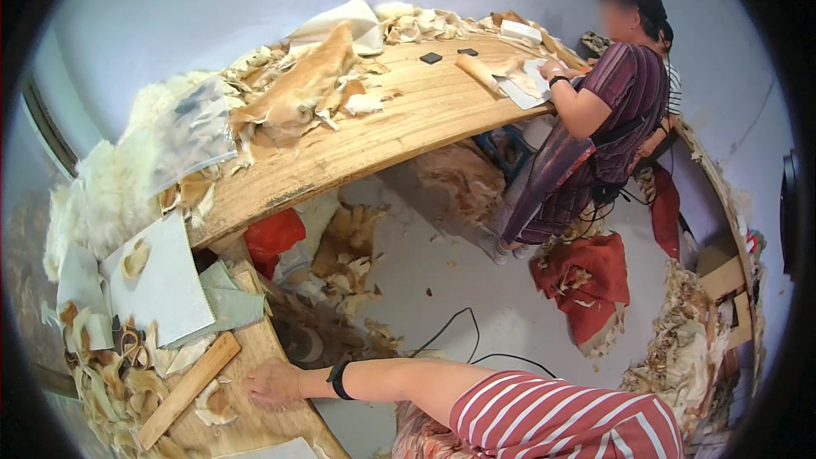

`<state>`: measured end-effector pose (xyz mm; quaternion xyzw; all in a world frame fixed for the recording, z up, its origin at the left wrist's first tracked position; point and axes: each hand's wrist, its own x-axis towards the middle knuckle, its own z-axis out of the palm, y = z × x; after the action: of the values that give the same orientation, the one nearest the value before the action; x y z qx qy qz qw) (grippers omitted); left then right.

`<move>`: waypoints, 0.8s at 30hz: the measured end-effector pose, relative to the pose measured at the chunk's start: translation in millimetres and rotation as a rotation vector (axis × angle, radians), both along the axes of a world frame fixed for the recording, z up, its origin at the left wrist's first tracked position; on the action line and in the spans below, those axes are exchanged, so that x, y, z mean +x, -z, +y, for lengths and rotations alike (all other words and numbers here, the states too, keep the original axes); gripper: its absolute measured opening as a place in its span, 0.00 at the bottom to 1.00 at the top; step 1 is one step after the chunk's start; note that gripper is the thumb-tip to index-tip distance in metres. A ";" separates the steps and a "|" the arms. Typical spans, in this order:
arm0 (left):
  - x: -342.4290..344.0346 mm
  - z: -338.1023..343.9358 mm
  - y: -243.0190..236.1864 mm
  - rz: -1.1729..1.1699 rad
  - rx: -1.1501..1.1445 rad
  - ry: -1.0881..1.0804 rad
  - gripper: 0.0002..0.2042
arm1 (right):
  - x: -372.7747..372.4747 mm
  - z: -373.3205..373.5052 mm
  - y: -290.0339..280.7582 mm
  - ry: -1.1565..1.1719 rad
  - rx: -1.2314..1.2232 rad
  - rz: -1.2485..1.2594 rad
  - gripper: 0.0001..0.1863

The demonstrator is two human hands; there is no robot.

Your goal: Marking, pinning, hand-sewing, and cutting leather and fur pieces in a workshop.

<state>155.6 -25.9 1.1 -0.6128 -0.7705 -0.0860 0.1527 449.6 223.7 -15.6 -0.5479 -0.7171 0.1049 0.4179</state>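
My right arm reaches left across the lower part of the head view, with a dark band on the wrist. My right hand (274,383) rests on the wooden table (255,340), fingers curled under; anything in them is hidden. Close by on its left lie a small cream and tan fur scrap (216,403) and a flat wooden strip (190,389) set at a slant. Beyond the strip, a pair of scissors (133,347) seems to lie among pale hide scraps (102,387). My left hand is out of view.
White and greenish sheets (161,276) lie farther up the table. A long wooden table (374,106) carries fur pieces (297,89) and a clear bag (195,132). Another person (595,102) works at its far end. Red cloth (586,280), scraps and a black cable (463,323) cover parts of the floor.
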 end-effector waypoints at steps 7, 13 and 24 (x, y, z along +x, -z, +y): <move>4.6 1.1 -5.6 -0.008 -0.035 -0.009 0.30 | 1.7 -0.7 1.1 0.015 0.016 0.023 0.10; 1.7 -0.8 -0.7 0.015 -0.035 -0.023 0.29 | 2.9 -4.0 -5.4 0.003 0.044 0.005 0.10; 3.9 0.0 -2.6 -0.005 0.004 -0.010 0.30 | 2.5 -2.3 0.6 0.011 0.073 0.027 0.11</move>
<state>159.5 -25.8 3.7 -0.6086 -0.7737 -0.0883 0.1523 452.1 221.4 -16.2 -0.5345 -0.7117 0.0838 0.4481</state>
